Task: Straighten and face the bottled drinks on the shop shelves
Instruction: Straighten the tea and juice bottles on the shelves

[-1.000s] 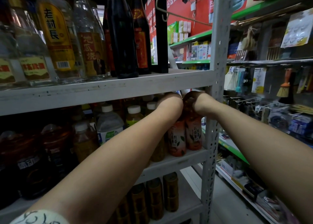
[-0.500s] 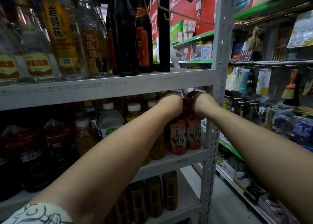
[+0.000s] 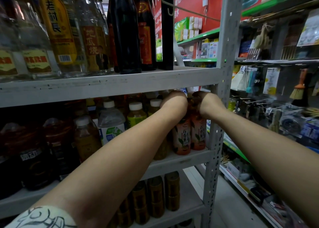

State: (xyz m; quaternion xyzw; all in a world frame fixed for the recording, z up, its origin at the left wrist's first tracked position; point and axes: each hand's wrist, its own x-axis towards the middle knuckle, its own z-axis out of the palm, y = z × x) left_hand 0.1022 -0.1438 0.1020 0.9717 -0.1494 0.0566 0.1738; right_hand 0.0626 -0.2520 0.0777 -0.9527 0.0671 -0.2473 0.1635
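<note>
Two orange passion-fruit tea bottles stand side by side at the right end of the middle shelf. My left hand is curled over the top of the left orange bottle. My right hand closes on the top of the right orange bottle. Both labels face outward. The fingers and the caps are hidden under the upper shelf edge. Green-tea bottles with white caps stand behind my left forearm.
Clear liquor bottles and dark glass bottles fill the upper shelf. Dark jugs sit at the middle shelf's left. Brown cans are stacked below. The perforated upright post stands just right of my hands. Hardware racks hang across the aisle.
Both hands stay on the tops of the two orange bottles. The bottles have been turned slightly, so their labels face forward more squarely.
</note>
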